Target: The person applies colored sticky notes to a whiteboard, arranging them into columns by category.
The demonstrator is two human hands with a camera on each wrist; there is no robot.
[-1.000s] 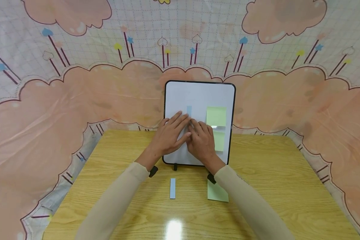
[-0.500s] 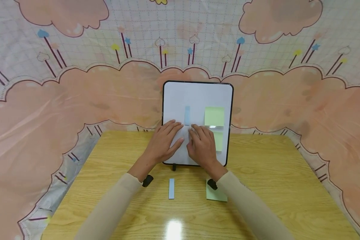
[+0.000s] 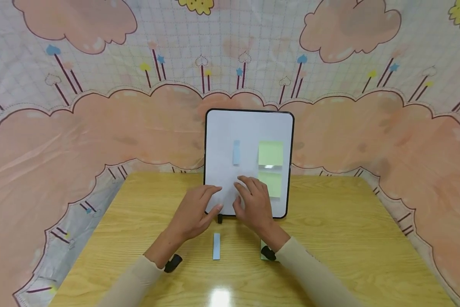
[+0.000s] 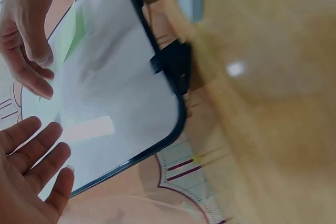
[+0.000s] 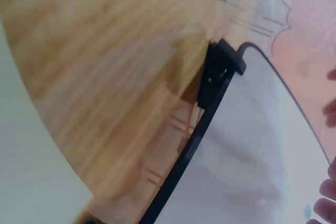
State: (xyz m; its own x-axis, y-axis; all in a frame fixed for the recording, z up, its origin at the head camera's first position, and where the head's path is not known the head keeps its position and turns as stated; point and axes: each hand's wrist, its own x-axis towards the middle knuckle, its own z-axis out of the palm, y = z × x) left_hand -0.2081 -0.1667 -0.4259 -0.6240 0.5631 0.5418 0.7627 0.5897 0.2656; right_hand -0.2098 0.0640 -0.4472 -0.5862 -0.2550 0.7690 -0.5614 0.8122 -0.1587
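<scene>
A white board [image 3: 222,128] with a black rim stands upright on the table. On its middle sticks a narrow light-blue sticky strip [image 3: 236,152]. My left hand [image 3: 194,211] is off the lower left of the board, fingers spread and relaxed, holding nothing; the left wrist view shows its fingers [image 4: 39,158] apart. In front of the lower middle of the board is my right hand [image 3: 254,204], its fingers loosely bent with nothing between them. Two green sticky notes [image 3: 270,152] are on the board's right side, the lower one partly behind the right hand.
A pad of blue strips [image 3: 216,246] lies on the wooden table [image 3: 329,238] before the board. A green note pad [image 3: 263,244] is mostly covered by the right wrist. Black feet [image 4: 176,66] support the board's lower edge. A patterned cloth [image 3: 168,128] hangs behind.
Both hands have come away from the blue strip, down and toward the person, the left one farther. The strip now shows in full on the board.
</scene>
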